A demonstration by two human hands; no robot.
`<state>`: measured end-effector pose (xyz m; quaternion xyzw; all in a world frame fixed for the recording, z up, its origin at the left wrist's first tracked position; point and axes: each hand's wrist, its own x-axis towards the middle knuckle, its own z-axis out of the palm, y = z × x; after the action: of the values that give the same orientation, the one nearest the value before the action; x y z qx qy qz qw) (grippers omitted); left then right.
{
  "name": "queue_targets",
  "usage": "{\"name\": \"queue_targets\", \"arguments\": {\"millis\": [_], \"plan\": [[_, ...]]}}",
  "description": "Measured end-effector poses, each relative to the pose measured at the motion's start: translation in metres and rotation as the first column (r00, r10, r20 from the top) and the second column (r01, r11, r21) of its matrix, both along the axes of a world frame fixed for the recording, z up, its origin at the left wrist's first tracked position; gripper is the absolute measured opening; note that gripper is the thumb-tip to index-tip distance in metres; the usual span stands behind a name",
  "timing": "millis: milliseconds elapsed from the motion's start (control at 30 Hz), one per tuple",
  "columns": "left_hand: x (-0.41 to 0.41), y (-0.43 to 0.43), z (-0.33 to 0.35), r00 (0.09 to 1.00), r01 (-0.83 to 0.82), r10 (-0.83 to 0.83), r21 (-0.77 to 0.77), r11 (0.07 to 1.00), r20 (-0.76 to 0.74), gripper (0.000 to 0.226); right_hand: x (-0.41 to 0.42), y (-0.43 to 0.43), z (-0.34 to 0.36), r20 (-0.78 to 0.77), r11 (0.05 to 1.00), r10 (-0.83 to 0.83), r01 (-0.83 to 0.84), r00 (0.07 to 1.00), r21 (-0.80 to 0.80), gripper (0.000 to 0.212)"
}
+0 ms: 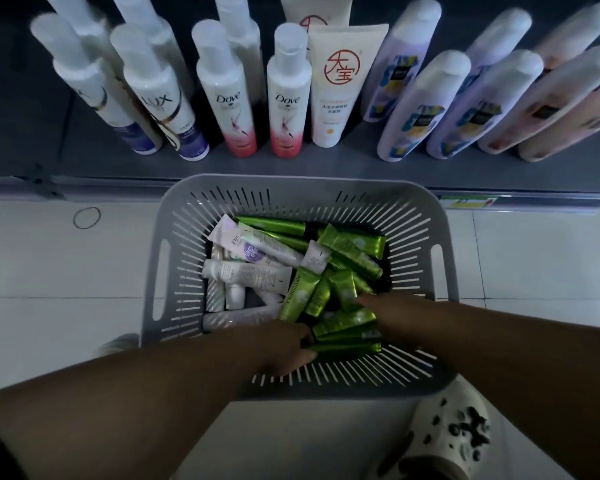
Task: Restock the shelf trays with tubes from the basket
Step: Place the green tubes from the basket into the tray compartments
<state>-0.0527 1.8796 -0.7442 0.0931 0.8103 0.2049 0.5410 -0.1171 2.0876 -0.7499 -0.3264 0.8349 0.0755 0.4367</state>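
A grey slotted basket (174,271) stands on the floor below the shelf. Inside lie several green tubes (347,251) on the right and several white tubes (246,271) on the left. Both my hands reach into the basket's near side. My left hand (284,348) curls its fingers round the left ends of a small bundle of green tubes (343,322) that lies crosswise. From the right, my right hand (399,315) covers and holds the other end of the same bundle, one finger stretched over the tubes.
The dark shelf (291,166) behind the basket carries rows of upright bottles: Lux and Dove (284,95) bottles, a white tube (336,84) and lilac and pink bottles (426,105). A rubber band (87,217) lies on the white tiles. My spotted clog (444,434) is at the lower right.
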Motion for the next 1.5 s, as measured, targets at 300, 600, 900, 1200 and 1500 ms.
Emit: {"name": "queue_targets", "arguments": {"millis": [300,600,900,1200,1500], "plan": [[-0.026,-0.018,0.011,0.998,-0.043,0.041,-0.035,0.998,-0.056,0.027,0.005,-0.009,0.003,0.159,0.987,-0.155,0.146,0.975,0.066,0.068],[-0.044,-0.058,0.021,0.956,-0.292,0.290,-0.076,0.953,-0.033,0.048,0.010,-0.001,-0.010,0.077,0.990,-0.128,0.122,0.989,0.076,0.054],[-0.043,-0.044,0.032,0.910,-0.414,0.414,0.008,0.910,-0.006,0.076,0.005,-0.013,0.005,0.158,0.992,-0.104,0.093,0.982,0.081,0.039],[-0.041,-0.046,0.058,0.657,-0.725,0.748,0.194,0.661,-0.095,0.050,-0.013,-0.026,0.045,0.143,0.853,-0.502,0.516,0.853,-0.083,0.028],[-0.033,-0.049,0.119,0.511,-0.683,0.697,0.254,0.684,-0.503,0.033,-0.013,-0.035,0.122,0.160,0.462,-0.826,0.811,0.541,-0.358,0.030]]}}
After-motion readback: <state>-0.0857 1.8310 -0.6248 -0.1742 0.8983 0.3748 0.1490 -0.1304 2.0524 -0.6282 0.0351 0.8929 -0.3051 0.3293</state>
